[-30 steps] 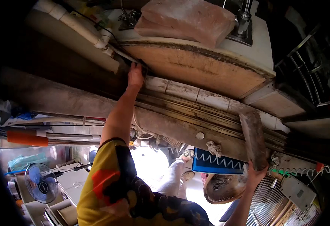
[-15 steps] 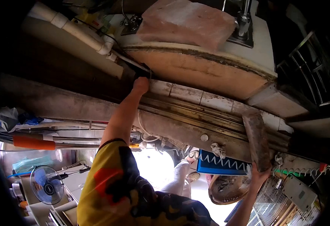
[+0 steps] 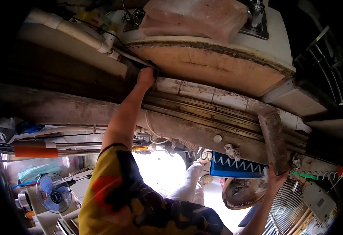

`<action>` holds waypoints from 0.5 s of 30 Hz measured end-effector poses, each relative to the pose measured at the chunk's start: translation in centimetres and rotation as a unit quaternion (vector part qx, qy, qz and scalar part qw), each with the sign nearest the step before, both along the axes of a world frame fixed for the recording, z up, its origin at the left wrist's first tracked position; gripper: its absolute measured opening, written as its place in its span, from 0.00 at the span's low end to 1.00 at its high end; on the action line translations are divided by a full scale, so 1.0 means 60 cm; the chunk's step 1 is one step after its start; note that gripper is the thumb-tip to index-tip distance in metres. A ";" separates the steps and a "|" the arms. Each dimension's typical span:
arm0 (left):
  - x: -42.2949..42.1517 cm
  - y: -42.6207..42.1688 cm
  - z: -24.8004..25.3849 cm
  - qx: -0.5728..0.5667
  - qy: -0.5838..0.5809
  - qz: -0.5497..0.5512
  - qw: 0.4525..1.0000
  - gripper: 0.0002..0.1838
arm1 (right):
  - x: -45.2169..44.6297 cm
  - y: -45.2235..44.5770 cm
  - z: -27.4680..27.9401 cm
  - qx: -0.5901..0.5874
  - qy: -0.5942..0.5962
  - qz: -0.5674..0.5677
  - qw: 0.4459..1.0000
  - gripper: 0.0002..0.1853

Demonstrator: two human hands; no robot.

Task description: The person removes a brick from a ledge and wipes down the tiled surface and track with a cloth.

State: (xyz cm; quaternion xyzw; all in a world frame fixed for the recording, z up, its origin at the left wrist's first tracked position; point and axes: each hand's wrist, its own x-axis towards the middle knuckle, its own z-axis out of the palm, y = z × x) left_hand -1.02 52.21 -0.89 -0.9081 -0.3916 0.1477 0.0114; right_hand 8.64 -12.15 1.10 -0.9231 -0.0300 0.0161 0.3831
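The stone-like block (image 3: 274,141) crosses over the grooved rail (image 3: 210,114), near end clasped in your right hand (image 3: 276,182), seemingly steadied; shifting it needs firm support. Beyond the rail, your left hand (image 3: 145,77) curls, hold unclear.

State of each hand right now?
Left hand: fingers hidden; open or closed, holding or not, can't be told.
Right hand: closed around the near end of the long block.
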 end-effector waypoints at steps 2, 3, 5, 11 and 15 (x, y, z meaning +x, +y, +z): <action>-0.004 0.058 -0.080 -0.148 -0.226 -0.009 0.963 0.10 | 0.001 0.000 -0.003 -0.008 -0.001 -0.005 1.000 0.36; -0.002 0.060 -0.086 -0.167 -0.261 -0.038 0.950 0.10 | 0.001 0.001 -0.004 -0.005 0.002 -0.004 1.000 0.36; 0.016 0.029 -0.058 -0.157 -0.252 -0.120 0.947 0.11 | 0.001 0.000 -0.005 0.001 0.006 -0.002 1.000 0.36; 0.011 0.025 -0.066 -0.050 -0.092 -0.135 0.985 0.13 | -0.002 0.010 0.011 -0.002 0.014 -0.012 1.000 0.38; -0.013 0.049 -0.019 -0.017 -0.033 -0.113 0.993 0.13 | 0.000 -0.007 -0.007 0.008 0.000 0.008 1.000 0.39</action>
